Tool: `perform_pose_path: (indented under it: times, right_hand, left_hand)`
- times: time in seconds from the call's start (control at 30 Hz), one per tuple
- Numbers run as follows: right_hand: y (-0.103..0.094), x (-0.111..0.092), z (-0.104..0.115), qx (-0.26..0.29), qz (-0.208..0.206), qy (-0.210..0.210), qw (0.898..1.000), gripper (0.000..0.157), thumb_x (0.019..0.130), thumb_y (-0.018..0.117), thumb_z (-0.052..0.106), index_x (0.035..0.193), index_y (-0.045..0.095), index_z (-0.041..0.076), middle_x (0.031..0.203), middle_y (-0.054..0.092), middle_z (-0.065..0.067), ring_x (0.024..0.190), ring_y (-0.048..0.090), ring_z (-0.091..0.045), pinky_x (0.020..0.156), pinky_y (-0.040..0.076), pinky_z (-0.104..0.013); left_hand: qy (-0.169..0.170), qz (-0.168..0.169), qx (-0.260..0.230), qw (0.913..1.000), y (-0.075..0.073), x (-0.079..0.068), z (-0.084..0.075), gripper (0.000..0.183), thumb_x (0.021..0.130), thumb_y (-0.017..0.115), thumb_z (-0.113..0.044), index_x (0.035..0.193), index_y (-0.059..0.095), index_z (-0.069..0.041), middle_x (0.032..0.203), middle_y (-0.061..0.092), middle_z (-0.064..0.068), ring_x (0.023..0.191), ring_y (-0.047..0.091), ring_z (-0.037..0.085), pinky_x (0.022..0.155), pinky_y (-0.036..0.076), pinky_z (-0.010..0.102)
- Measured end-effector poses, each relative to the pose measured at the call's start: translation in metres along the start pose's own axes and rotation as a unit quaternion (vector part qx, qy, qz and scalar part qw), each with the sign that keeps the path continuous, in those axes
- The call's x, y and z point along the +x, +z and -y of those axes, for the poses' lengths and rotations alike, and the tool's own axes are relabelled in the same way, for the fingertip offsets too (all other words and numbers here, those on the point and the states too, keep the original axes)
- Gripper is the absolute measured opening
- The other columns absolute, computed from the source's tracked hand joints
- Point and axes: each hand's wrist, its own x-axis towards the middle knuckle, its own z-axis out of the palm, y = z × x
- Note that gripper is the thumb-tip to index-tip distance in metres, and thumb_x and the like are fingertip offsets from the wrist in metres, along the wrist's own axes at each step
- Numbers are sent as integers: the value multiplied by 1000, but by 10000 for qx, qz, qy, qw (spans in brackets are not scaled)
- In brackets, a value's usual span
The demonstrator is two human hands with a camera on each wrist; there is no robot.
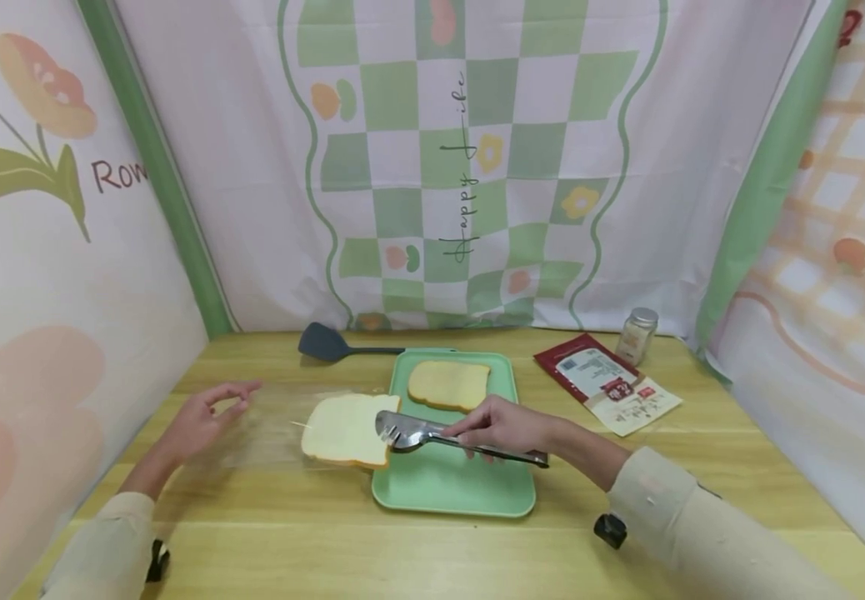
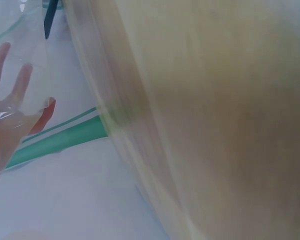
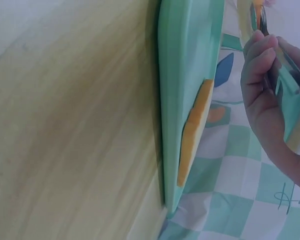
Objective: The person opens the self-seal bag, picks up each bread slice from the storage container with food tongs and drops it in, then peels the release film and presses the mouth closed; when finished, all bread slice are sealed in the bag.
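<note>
My right hand (image 1: 511, 427) grips metal food tongs (image 1: 470, 447), with fingers and thumb wrapped round the arms. The tongs' jaws pinch the right edge of a bread slice (image 1: 346, 427) with an orange crust. That slice overlaps the left rim of a mint-green tray (image 1: 455, 492) and a clear plastic bag (image 1: 271, 429). A second bread slice (image 1: 449, 383) lies on the tray's far part. My left hand (image 1: 196, 425) is beside the bag's left end. Its fingers (image 2: 21, 82) are spread and seen through clear plastic in the left wrist view.
Behind the tray lies a dark spatula (image 1: 325, 342), its handle reaching the tray's far rim. A red and white food packet (image 1: 605, 379) rests at the back right, beside a glass jar (image 1: 637, 336) with a silver lid. Fabric curtains (image 1: 470, 208) enclose the wooden table (image 1: 432, 558).
</note>
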Motion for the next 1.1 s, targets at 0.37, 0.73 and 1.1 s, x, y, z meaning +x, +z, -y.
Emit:
perform_pose_path:
  times: [0.37, 0.73, 1.1]
  right_hand:
    - [8, 11, -1, 276, 96, 393, 9988, 26, 98, 63, 13, 123, 70, 9, 79, 71, -19, 55, 58, -11, 53, 50, -22]
    - [20, 23, 10, 214, -100, 489, 9985, 25, 97, 64, 13, 121, 72, 12, 80, 72, -19, 54, 58, -12, 52, 49, -22]
    - [31, 40, 11, 251, -151, 510, 9983, 25, 98, 64, 12, 121, 72, 13, 79, 71, -18, 53, 57, -11, 50, 48, -22]
  left_hand:
    - [-152, 130, -87, 9998, 0, -2, 0, 11, 102, 56, -13, 100, 64, -6, 137, 58, 18, 124, 51, 47, 89, 38, 77]
    - [-140, 112, -128, 9998, 0, -1, -1, 12, 102, 56, -12, 100, 65, -3, 137, 57, 21, 126, 48, 48, 91, 39, 75]
    - [-136, 125, -142, 9997, 1, -2, -1, 11, 100, 58, -10, 101, 66, -3, 136, 59, 17, 121, 55, 22, 90, 52, 49]
